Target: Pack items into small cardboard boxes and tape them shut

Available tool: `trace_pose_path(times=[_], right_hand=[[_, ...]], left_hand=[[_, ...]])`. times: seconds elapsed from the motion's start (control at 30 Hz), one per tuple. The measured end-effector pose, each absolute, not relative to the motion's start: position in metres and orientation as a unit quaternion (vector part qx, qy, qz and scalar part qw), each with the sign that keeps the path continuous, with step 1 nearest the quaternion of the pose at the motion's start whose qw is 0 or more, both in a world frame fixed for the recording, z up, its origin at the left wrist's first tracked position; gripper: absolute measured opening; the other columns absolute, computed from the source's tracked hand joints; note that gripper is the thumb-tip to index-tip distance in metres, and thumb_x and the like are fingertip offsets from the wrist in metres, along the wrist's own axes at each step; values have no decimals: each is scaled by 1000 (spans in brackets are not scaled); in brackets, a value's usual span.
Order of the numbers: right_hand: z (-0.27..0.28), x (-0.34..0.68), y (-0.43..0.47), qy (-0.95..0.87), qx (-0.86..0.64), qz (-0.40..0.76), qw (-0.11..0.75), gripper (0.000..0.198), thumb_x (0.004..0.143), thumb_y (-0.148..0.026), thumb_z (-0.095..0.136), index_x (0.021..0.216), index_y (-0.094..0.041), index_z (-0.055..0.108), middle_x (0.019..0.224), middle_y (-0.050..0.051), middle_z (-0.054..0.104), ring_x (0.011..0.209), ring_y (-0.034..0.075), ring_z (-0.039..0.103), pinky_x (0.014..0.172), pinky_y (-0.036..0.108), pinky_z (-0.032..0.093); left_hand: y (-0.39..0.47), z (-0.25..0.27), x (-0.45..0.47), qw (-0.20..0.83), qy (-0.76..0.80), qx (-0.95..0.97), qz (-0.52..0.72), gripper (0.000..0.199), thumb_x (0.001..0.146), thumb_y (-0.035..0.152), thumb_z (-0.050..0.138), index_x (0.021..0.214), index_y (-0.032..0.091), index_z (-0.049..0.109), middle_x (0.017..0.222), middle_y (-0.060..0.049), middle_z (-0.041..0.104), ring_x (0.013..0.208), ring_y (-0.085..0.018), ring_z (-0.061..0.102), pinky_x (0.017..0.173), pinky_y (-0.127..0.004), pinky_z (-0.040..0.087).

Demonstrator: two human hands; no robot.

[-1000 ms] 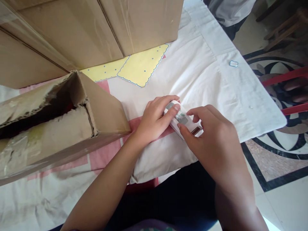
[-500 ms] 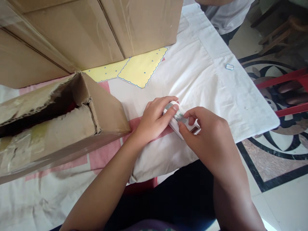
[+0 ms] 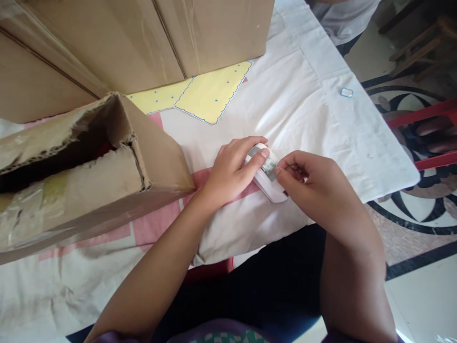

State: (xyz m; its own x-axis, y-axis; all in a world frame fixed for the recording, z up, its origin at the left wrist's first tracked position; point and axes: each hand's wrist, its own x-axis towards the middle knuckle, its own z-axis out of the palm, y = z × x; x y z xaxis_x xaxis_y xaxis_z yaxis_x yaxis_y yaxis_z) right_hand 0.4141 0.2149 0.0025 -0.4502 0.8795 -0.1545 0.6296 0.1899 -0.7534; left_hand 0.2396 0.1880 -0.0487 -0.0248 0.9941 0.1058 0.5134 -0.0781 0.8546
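Observation:
A small white device (image 3: pixel 270 187) with a grey panel and green marks lies on the cloth near the table's front edge. My left hand (image 3: pixel 233 166) is closed around its far left end, the thumb pressed on top of the panel. At the panel's right side, my right hand (image 3: pixel 310 177) has its thumb and forefinger pinched together, the other fingers curled in. What is between those fingertips, if anything, is too small to make out. Part of the device is hidden under both hands.
An open, torn cardboard box (image 3: pixel 162 164) stands to the left, with a large taped carton (image 3: pixel 214 38) behind it. Yellow scalloped sheets (image 3: pixel 214 97) lie partly under the carton. A small blue-edged clear piece (image 3: pixel 346 92) rests near the right edge. A person's shirt (image 3: pixel 344 19) shows beyond.
My right thumb and forefinger have come together in a pinch at the grey panel's edge, covering the dark strip seen before. My left hand keeps its hold. The view has shifted slightly.

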Motion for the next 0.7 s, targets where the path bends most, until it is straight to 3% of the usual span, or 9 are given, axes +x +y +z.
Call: trace_pose_path(times=[0.43, 0.7], right_hand=[[7, 412, 213, -748, -500, 406, 160, 19, 94, -27, 54, 78, -22, 60, 71, 2, 64, 66, 18, 59, 57, 31, 42], [12, 409, 212, -779, -487, 352, 182, 20, 92, -17, 53, 73, -18, 59, 64, 0, 57, 58, 12, 50, 54, 26, 36]], left_hand=[[186, -54, 240, 321, 590, 619, 407, 32, 105, 43, 40, 121, 29, 64, 120, -1, 71, 115, -22, 61, 106, -36, 43], [188, -61, 240, 305, 585, 622, 423, 31, 106, 39, 40, 118, 26, 65, 110, -1, 71, 108, -19, 64, 97, -32, 48]])
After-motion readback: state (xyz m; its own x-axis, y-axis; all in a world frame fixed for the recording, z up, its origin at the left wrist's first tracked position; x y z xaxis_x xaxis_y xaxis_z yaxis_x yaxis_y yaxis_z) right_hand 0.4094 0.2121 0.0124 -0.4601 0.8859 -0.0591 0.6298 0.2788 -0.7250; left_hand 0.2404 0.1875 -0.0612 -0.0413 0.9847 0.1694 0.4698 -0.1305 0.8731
